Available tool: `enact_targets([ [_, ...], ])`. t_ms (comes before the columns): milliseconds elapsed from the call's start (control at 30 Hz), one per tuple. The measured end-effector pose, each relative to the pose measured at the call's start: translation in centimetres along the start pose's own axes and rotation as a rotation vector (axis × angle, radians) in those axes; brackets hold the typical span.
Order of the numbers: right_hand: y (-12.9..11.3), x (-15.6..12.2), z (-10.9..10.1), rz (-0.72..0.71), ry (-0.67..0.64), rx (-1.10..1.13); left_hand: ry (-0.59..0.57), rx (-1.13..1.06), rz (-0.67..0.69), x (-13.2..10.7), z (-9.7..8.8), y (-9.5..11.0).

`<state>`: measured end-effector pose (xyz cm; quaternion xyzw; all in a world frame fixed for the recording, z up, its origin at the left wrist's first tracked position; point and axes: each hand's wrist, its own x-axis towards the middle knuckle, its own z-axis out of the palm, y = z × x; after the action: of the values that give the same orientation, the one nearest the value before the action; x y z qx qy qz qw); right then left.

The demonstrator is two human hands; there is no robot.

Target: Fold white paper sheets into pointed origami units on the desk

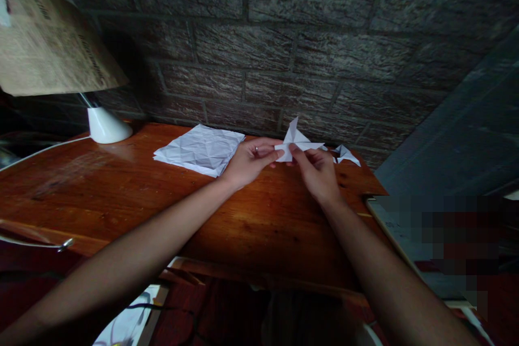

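Observation:
A small folded white paper figure (295,143) with pointed flaps is held just above the far edge of a wooden table (121,189). My left hand (249,162), with a ring on one finger, pinches its left side. My right hand (318,173) pinches its lower middle from the right. Both hands have fingers closed on the paper. A creased white paper sheet (200,148) lies flat on the table just left of my left hand. Another small folded paper piece (346,154) rests on the table behind my right hand.
A white-based lamp (105,125) with a tan paper shade (48,43) stands at the back left, its cord trailing left. A dark brick wall (308,38) rises behind the table. A grey panel leans at right. A metal drawer handle (36,242) shows at lower left.

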<state>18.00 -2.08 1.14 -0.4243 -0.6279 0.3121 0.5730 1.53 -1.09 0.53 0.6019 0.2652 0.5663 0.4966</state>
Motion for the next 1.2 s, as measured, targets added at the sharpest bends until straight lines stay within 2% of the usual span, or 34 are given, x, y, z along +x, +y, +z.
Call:
enact_targets([
  [267,-0.85,-0.18,-0.19,-0.084,-0.002,-0.047,-0.033,0.026,0.019,-0.04,0.14,0.1],
  [600,-0.18,0.1,-0.31,-0.005,-0.048,0.044,-0.012,0.005,0.01,-0.02,0.05,0.14],
  [1033,-0.45,0.11,-0.2,0.026,-0.039,0.091,-0.028,-0.012,-0.005,-0.23,0.15,0.67],
  [1200,-0.5,0.05,-0.29,0.019,-0.083,0.078,0.024,-0.018,0.009,-0.16,0.15,0.65],
])
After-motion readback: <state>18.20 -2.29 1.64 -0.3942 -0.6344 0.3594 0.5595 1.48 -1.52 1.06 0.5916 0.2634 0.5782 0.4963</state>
